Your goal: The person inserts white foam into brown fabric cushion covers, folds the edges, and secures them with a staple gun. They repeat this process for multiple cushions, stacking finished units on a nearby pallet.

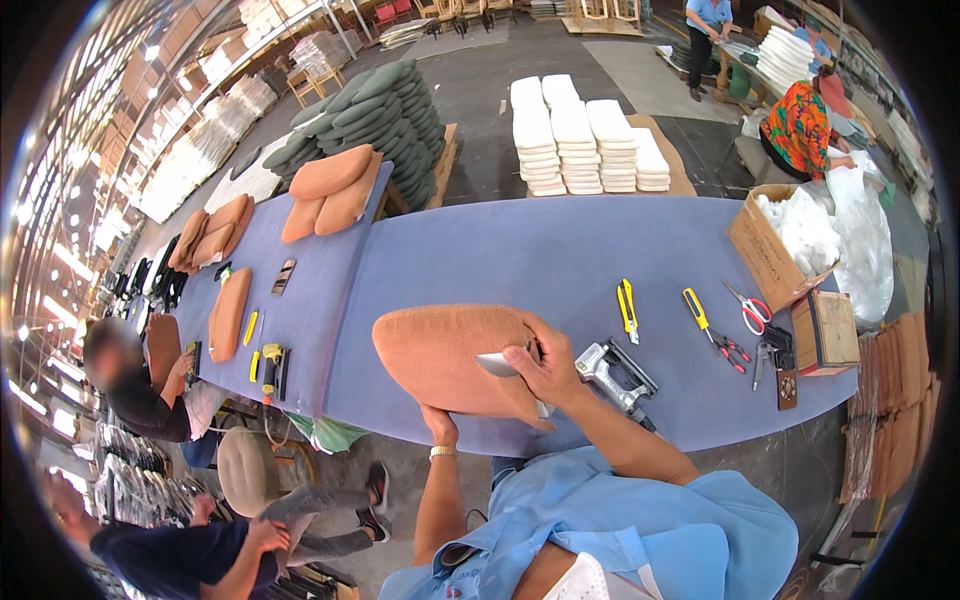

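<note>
1. Cushion, above the table's near edge; its end seemingly being worked.
2. Right hand pinches a pale flat piece there.
3. Left hand grips the lower side; next move likely needs that steady.
4. Staple gun on table.

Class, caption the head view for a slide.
Left hand and right hand hold an orange-brown cushion over a blue table, near a staple gun.

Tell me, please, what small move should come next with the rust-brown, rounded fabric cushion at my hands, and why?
I would probably steady the cushion with the left hand before shifting the flat, silvery-white piece. The right hand pinches that piece over the cushion's right part, while the left hand touches the near edge and seems better placed to steady it.
</note>
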Available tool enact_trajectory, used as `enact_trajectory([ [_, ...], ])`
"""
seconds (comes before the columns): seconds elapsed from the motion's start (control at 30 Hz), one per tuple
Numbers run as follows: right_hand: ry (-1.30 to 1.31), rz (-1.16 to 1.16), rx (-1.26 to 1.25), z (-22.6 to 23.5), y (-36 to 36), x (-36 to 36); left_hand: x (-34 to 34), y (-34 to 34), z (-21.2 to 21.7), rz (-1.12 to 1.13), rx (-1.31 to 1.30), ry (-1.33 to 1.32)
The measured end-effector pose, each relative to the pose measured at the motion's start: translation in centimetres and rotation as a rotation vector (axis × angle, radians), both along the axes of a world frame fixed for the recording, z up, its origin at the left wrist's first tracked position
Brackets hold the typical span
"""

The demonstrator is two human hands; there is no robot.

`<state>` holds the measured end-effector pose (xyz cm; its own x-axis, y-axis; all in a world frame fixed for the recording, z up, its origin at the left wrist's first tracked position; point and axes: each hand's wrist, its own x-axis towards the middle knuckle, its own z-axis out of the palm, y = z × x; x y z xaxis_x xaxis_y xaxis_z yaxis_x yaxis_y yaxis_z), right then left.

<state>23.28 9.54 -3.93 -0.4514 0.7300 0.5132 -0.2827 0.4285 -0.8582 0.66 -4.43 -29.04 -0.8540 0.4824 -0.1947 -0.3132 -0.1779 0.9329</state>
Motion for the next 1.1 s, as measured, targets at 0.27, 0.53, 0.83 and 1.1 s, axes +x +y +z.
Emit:
enact_trajectory([
  [0.27, 0.027, -0.041, 0.144, 3.3, 2.0, -1.4, -3.6, 4.5, 4.8, -0.562, -0.209, -0.106],
  [0.53, -0.497, -0.311, 0.058, -5.7, 8.8, -2.7, 1.6, 4.3, 9.5, -0.907, -0.953, -0.147],
  [0.83, -0.490, -0.534, 0.042, -12.8, 10.0, -9.3, 3.0, 11.4, 14.0, -0.711, -0.393, -0.085],
  [1.1, -0.580, -0.490, -0.032, -12.2, 14.1, -11.2, 1.1, 15.9, 14.3, -0.824, -0.354, 0.239],
])
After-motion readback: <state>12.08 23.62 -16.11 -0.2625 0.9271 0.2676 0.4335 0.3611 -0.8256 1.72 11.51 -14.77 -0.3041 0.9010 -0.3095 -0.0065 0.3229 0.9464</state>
